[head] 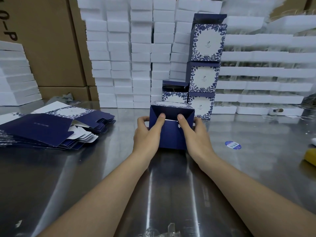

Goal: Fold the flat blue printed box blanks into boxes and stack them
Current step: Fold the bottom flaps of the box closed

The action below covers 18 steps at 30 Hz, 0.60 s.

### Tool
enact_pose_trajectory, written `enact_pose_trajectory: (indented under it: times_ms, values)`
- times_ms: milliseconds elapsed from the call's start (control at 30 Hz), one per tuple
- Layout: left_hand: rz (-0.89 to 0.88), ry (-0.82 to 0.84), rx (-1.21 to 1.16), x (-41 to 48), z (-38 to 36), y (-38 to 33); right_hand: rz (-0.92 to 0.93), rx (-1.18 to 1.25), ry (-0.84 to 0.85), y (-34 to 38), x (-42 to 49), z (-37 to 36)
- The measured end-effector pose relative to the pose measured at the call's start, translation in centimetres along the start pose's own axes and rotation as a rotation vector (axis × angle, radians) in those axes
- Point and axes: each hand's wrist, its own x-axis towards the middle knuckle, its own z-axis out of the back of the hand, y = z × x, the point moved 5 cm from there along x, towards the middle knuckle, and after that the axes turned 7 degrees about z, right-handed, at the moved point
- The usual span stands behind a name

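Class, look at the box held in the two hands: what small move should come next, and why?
Probably push both thumbs in to close the flaps: the left hand and right hand grip the box, thumbs on its end flaps, and a white gap shows between them.

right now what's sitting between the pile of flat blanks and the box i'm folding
Nothing. The head view shows only bare steel table between the pile of flat blanks and the box, which the left hand and right hand grip.

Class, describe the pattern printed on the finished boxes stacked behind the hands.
Dark blue leaves framing a white centre panel, on the stacked boxes; head view.
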Motion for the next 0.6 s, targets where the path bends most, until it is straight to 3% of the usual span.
enact_pose_trajectory:
  times_ms: [100,233,600]
  values:
    - [0.023,0.054,-0.068,-0.24,-0.36,-0.08,0.029,0.055,0.064,0.23,-0.33,-0.48]
    - [0.004,0.050,-0.074,-0.26,-0.46,-0.23,0.158,-0.067,0.120,0.71,-0.56,-0.85]
    - [-0.021,0.001,0.004,-0.08,-0.27,-0.16,0.126,-0.094,0.101,0.48,-0.35,-0.76]
